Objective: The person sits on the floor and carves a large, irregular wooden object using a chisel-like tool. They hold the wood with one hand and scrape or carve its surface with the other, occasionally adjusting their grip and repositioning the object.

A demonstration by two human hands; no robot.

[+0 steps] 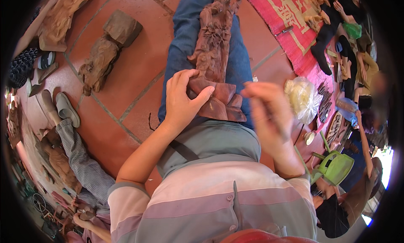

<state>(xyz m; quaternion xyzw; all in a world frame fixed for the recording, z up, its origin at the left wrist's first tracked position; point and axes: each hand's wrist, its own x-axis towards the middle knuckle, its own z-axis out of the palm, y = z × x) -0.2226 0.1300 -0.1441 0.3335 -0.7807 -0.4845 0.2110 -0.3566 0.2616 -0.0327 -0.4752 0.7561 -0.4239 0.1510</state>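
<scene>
— Under the left hand (182, 100), what was gripped?

— A dark carved wooden figure (215, 53), laid along the lap, was clamped at its base by the fingers (201, 98), judged to be steadied against slipping.

— And beside them?

— The right hand (269, 112) was blurred; a thin tool seemed pinched, though its closure could not be told. A plastic bag (304, 97) was left beyond it on the tiled floor (126, 74).

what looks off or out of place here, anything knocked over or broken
Nothing looks broken or spilled. The carved wooden figure lies along the lap, steadied by the left hand. The right hand is motion-blurred. Another carving lies flat on the tile floor.
</scene>
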